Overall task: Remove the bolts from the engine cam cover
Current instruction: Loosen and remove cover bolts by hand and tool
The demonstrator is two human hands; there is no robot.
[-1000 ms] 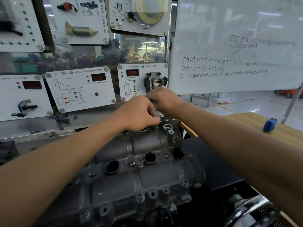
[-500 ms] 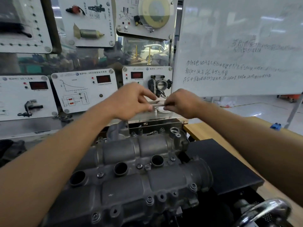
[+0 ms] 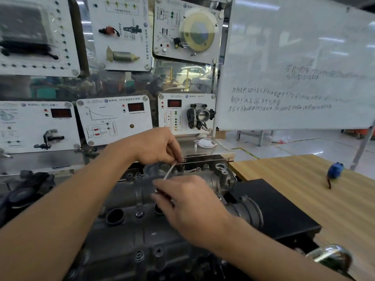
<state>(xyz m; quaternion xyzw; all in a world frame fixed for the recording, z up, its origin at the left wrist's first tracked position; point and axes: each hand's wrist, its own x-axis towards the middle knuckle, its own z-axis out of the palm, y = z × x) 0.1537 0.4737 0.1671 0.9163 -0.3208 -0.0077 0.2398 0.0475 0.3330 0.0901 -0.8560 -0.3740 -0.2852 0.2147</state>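
One wide-angle camera, worn on my head.
It looks forward and down, close above the dark grey cast-metal engine cam cover low in the middle; white instrument panels stand facing it ahead, a white handwritten board fills the upper right, a pale wooden tabletop the right edge.
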